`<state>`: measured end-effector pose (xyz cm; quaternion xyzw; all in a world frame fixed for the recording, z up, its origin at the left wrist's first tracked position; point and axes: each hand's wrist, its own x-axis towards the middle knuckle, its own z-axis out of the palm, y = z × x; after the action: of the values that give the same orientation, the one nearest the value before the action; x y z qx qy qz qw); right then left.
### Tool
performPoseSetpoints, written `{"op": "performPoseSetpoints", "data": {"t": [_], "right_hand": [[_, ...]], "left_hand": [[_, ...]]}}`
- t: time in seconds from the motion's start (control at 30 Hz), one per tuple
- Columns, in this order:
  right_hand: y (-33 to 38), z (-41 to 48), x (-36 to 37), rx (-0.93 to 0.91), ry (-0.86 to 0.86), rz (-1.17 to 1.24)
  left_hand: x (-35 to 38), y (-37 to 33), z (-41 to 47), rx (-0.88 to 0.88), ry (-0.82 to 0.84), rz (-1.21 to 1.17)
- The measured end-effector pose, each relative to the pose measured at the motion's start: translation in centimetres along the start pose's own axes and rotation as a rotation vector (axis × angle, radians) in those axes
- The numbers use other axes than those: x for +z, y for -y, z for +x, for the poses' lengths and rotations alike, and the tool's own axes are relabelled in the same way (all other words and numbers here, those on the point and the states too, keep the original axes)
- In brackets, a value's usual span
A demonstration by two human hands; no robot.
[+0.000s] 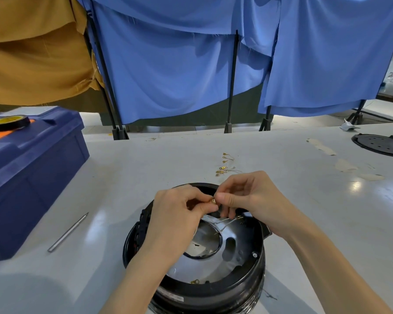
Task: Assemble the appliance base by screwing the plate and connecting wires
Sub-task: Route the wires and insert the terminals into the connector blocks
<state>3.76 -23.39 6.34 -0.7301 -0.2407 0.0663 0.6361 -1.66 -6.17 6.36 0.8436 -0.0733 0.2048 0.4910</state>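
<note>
The round black plastic appliance base (197,257) sits on the pale grey tabletop (304,211), close to the person, with a shiny silver metal plate (213,245) inside and thin wires (227,222) rising from it. Above it, the left hand (177,214) and right hand (252,198) meet, fingers (222,197) pinched together on a small brass connector (213,201).
</note>
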Motion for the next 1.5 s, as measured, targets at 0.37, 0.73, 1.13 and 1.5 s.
{"op": "performPoseSetpoints", "data": {"t": [0.37, 0.73, 1.13, 1.5], "right_hand": [[-0.1, -0.3, -0.3, 0.003, 0.076, -0.200], [-2.7, 0.7, -2.0, -0.043, -0.351, -0.198], [-5.3, 1.1, -0.9, 0.071, -0.373, -0.044], [-5.5, 1.1, -1.0, 0.075, -0.364, -0.026]], "left_hand": [[0.6, 0.6, -0.1, 0.059, 0.038, 0.095], [2.0, 0.1, -1.0, 0.053, 0.346, 0.236], [3.0, -2.0, -2.4, 0.131, 0.390, 0.544], [3.6, -1.8, -2.7, -0.004, 0.384, 0.377]]}}
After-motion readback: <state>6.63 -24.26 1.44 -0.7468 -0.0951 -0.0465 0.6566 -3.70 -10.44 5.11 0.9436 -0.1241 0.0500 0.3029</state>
